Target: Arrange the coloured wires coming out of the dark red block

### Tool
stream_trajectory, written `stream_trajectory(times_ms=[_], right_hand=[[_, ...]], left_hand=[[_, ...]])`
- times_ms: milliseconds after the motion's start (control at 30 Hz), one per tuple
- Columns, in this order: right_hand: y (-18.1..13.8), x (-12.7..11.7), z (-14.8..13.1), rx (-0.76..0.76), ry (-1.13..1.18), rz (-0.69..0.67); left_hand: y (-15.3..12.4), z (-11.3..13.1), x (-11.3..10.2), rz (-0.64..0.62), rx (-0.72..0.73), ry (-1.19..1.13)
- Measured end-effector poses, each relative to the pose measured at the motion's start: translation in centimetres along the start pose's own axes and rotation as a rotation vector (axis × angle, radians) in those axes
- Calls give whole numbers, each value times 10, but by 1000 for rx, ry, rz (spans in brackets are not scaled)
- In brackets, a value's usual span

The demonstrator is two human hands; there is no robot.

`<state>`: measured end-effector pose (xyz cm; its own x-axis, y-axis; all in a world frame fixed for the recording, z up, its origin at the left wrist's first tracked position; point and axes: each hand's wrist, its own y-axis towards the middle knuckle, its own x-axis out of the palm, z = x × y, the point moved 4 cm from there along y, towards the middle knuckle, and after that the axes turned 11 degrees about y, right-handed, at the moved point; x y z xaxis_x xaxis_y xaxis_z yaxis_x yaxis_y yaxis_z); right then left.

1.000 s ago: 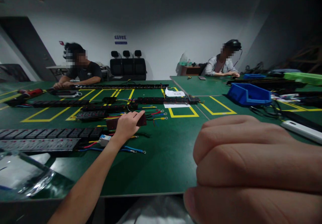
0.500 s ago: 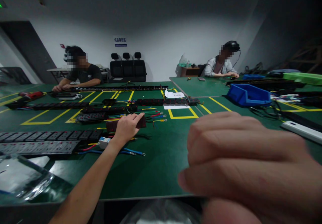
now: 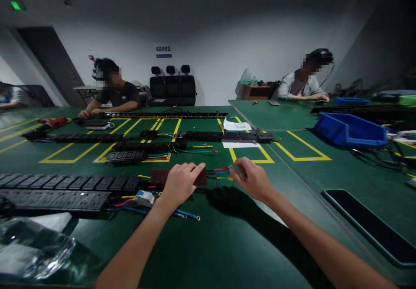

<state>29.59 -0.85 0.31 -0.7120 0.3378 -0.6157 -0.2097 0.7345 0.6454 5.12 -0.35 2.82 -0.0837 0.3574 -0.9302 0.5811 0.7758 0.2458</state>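
My left hand (image 3: 180, 183) rests over a dark red-brown rectangular block (image 3: 158, 176), fingers across its top and thumb at the near edge. Red, blue, black and yellow wires (image 3: 219, 169) with ring lugs come out of the block's right end. At those lugs is my right hand (image 3: 251, 177), thumb and forefinger curled together about the wire ends; the exact contact is partly hidden. Just below my left hand lie blue wires (image 3: 189, 214) with ring terminals and a small white breaker-like part (image 3: 144, 198), beside two long black socket strips (image 3: 61, 198).
A clear plastic bag (image 3: 35, 248) lies front left, a dark phone-like slab (image 3: 367, 224) front right. Farther back are more socket strips (image 3: 87, 138), white paper (image 3: 238, 125), a blue bin (image 3: 352, 129) and a red tool (image 3: 55, 123). Two people sit across the green table (image 3: 201, 254).
My right hand has moved from close in front of the camera out to the wire ends. My left hand stays on the block. The view has shifted, bringing the phone-like slab into sight.
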Motion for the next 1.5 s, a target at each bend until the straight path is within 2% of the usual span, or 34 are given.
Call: stream_trajectory(times_ms=[133,367,667,1333,1500], right_hand=[[-14,14,11,45,-21,-76],[-20,30,15,134,55,-179],[-31,42,25,242,220,-167],[-20,47,32,231,215,-131],[-18,47,32,232,208,-124]], left_hand=[[-3,2,10,-45,10,-45],[-6,1,27,-78,10,-88],[-6,4,29,-162,36,-67],[-3,3,34,-21,37,-52],[-1,2,36,-33,42,-35]])
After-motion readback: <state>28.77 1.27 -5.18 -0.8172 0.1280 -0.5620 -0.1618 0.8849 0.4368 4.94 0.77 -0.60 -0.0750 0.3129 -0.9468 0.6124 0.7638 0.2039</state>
